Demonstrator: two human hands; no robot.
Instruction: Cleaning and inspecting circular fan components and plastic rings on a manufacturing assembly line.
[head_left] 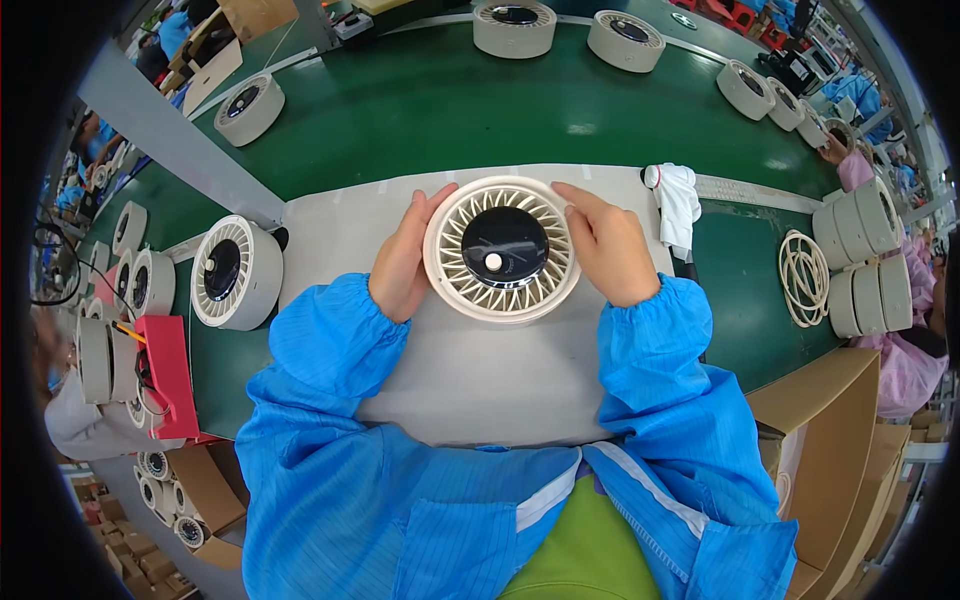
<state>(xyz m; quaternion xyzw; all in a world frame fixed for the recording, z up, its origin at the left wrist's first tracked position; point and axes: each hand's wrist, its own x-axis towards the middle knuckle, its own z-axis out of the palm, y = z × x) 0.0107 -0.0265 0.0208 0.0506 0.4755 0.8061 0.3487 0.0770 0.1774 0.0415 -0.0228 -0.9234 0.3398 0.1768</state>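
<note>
A round cream fan unit (461,292) faces up in front of me, with slanted vanes around a glossy black centre panel (505,240). A small white knob (493,262) sits on that panel. From the left side, my left hand (403,250) grips the unit's rim, its fingertips partly hidden behind the edge. On the opposite side my right hand (612,245) is closed against the rim, with its index finger along the upper right edge. Beneath the unit lies a pale grey mat (450,390) on the green worktop.
Another fan unit (235,273) stands on edge at my left, near a red holder (168,375). A white cloth-wrapped tool (676,205) and coiled cord (803,278) lie at right. More units line the green conveyor (400,120). An open carton (820,450) stands lower right.
</note>
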